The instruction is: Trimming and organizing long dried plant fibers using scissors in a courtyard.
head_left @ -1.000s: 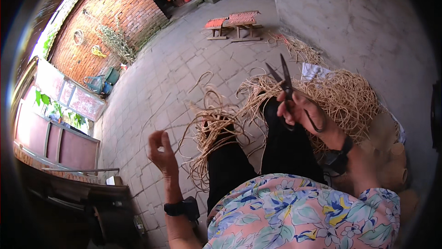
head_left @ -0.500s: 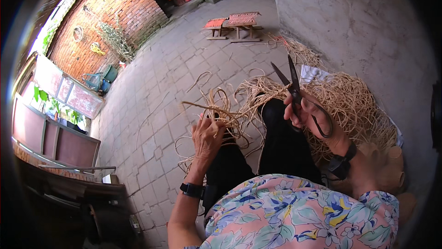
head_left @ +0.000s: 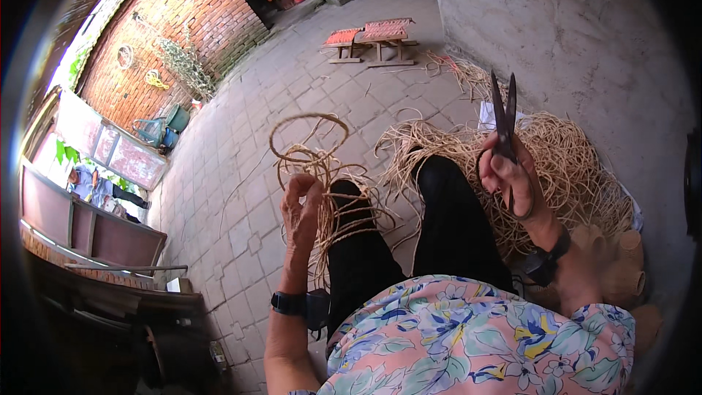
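My left hand (head_left: 300, 203) is closed on a bundle of looped straw-coloured cord (head_left: 333, 190) over my left knee. One loop of the cord rises above the hand and stands out in the air. In my right hand (head_left: 512, 172) is a pair of dark metal scissors (head_left: 504, 121), its blades slightly apart and pointing away from me. A big tangled heap of the same cord (head_left: 570, 165) lies on the right, under and behind that hand. More strands drape around my right knee.
Two small stools with woven red seats (head_left: 386, 29) stand ahead on the paved floor (head_left: 248, 212). A bare grey wall (head_left: 563, 37) rises at the right. Rounded tan objects (head_left: 625, 267) sit beside my right forearm. Beyond the low gate at left is a person (head_left: 95, 183).
My left hand has moved left with the cord bundle, away from the heap. My right hand has shifted right with the scissors, which now point more upright. A person has come into view beyond the gate.
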A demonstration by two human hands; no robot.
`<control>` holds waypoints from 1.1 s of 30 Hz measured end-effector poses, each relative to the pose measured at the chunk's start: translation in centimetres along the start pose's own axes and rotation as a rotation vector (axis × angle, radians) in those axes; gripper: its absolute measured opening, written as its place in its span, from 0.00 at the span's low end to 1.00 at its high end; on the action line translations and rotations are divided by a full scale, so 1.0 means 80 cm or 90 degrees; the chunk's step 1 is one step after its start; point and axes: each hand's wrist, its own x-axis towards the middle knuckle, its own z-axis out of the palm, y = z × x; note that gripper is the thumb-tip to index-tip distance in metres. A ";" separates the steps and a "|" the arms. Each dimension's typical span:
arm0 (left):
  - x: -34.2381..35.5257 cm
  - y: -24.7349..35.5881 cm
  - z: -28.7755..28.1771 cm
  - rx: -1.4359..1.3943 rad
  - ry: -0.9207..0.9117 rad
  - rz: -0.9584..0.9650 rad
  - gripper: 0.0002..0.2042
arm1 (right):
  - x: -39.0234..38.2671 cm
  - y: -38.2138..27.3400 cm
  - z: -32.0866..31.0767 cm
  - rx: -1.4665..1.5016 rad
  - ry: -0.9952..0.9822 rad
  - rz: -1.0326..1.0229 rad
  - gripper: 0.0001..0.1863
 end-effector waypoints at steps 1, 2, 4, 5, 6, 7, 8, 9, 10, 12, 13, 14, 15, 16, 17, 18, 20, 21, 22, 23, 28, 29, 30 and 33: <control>0.001 -0.002 -0.001 -0.025 0.003 -0.005 0.04 | -0.003 0.000 0.002 -0.041 -0.063 -0.036 0.21; 0.000 0.002 -0.003 -0.023 0.005 -0.005 0.04 | -0.006 -0.002 0.005 -0.082 -0.126 -0.071 0.21; -0.001 0.023 0.002 -0.055 -0.012 -0.057 0.05 | -0.014 -0.009 0.013 -0.099 -0.166 -0.054 0.20; -0.002 0.030 0.004 -0.056 -0.013 -0.057 0.05 | -0.015 -0.006 0.023 -0.142 -0.221 -0.098 0.20; -0.007 0.038 0.003 -0.034 -0.034 -0.053 0.05 | -0.014 -0.003 0.035 -0.180 -0.280 -0.143 0.21; -0.009 0.047 0.007 -0.018 -0.063 -0.046 0.05 | -0.012 -0.005 0.046 -0.184 -0.275 -0.142 0.21; -0.013 0.055 0.011 -0.021 -0.067 -0.045 0.05 | -0.008 -0.007 0.059 -0.223 -0.323 -0.185 0.23; -0.017 0.065 0.013 -0.002 -0.109 -0.037 0.05 | -0.003 -0.006 0.073 -0.258 -0.375 -0.229 0.25; -0.021 0.077 0.016 0.015 -0.155 -0.025 0.06 | 0.000 -0.003 0.085 -0.261 -0.371 -0.230 0.25; -0.027 0.093 0.021 0.069 -0.185 0.003 0.06 | 0.007 0.015 0.106 -0.285 -0.346 -0.303 0.27; -0.031 0.094 0.022 0.053 -0.197 0.065 0.06 | 0.009 0.021 0.112 -0.284 -0.348 -0.302 0.27; -0.034 0.095 0.024 0.035 -0.209 0.128 0.06 | 0.010 0.025 0.117 -0.305 -0.345 -0.226 0.27; -0.039 0.096 0.028 0.005 -0.202 0.107 0.07 | 0.012 0.030 0.120 -0.325 -0.342 -0.149 0.26; -0.038 0.101 0.027 0.005 -0.202 0.106 0.07 | 0.013 0.037 0.121 -0.324 -0.343 -0.148 0.26; -0.036 0.108 0.025 0.019 -0.248 0.115 0.07 | 0.014 0.044 0.121 -0.279 -0.344 -0.147 0.25; -0.035 0.111 0.021 0.035 -0.291 0.123 0.07 | 0.014 0.047 0.123 -0.232 -0.349 -0.146 0.24; -0.028 0.091 0.011 0.053 -0.223 0.114 0.07 | 0.010 0.037 0.112 -0.210 -0.358 -0.110 0.23; -0.024 0.077 0.002 0.074 -0.152 0.106 0.07 | 0.008 0.029 0.104 -0.186 -0.372 -0.076 0.21; -0.006 0.060 -0.002 0.078 -0.034 0.145 0.05 | 0.006 0.025 0.091 -0.189 -0.369 -0.072 0.21; 0.002 0.041 -0.028 0.097 0.049 0.063 0.04 | 0.006 0.020 0.078 -0.072 -0.344 -0.030 0.21; 0.031 -0.073 -0.144 0.154 0.286 -0.012 0.07 | 0.033 -0.018 -0.013 -0.110 -0.135 -0.010 0.17; 0.034 -0.075 -0.157 0.243 0.309 -0.012 0.08 | 0.042 -0.016 -0.044 -0.140 -0.059 -0.039 0.17; 0.035 -0.075 -0.167 0.332 0.332 -0.010 0.09 | 0.049 -0.015 -0.080 -0.168 0.017 -0.069 0.16; 0.025 -0.097 -0.224 0.387 0.357 -0.059 0.12 | 0.064 -0.032 -0.172 -0.342 0.169 -0.170 0.15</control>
